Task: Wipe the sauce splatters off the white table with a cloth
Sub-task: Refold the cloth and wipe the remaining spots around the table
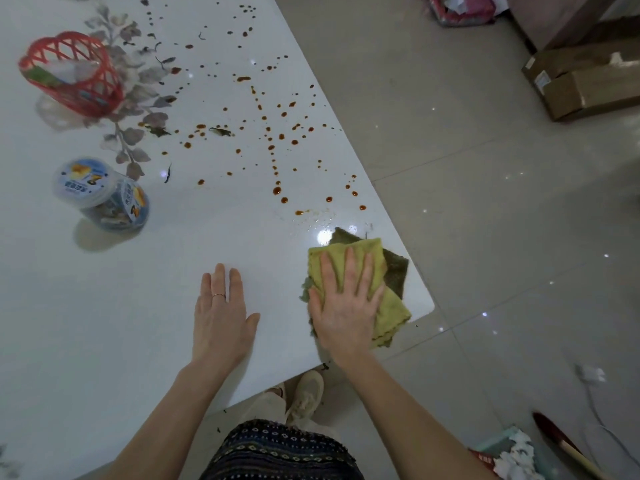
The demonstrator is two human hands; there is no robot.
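Note:
A folded yellow-green cloth [391, 299] lies on the white table [104, 323] near its front right corner. My right hand [346, 306] presses flat on the cloth with straight, spread fingers. My left hand [221, 317] rests flat on the bare tabletop to the left of the cloth, palm down, a ring on one finger. Reddish-brown sauce splatters [273, 150] dot the table beyond the cloth, from just past it to the far edge. A faint wet smear [311, 216] shows just above the cloth.
A red plastic basket [72, 74] stands at the far left. A blue-labelled round tub [104, 195] sits nearer, left of the splatters. Small dark leaf bits [221, 131] lie among the drops. The table's right edge [381, 195] runs diagonally over grey floor tiles; cardboard boxes [585, 84] sit far right.

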